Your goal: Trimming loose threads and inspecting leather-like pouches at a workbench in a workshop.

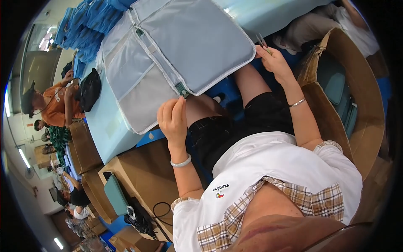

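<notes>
A grey fabric case (201,46) with white bound edges lies opened out on the table, its two panels joined by a narrow strip with dark green ends. My left hand (172,119) is closed, thumb and fingertips pinching the case at the near green end of that strip (181,89). Small metal thread snips (262,40) are gripped in my right hand (275,63), blades pointing up and slightly apart. That hand is beside the right corner of the case, and its fingertips partly hide the snips' handle.
The pale blue table (100,130) extends under the case, with stacked blue pieces (86,25) at its far left. An open carton (357,138) with teal cases stands at my right. Another carton (147,168) is on my left. A person in orange (58,103) works beyond the table.
</notes>
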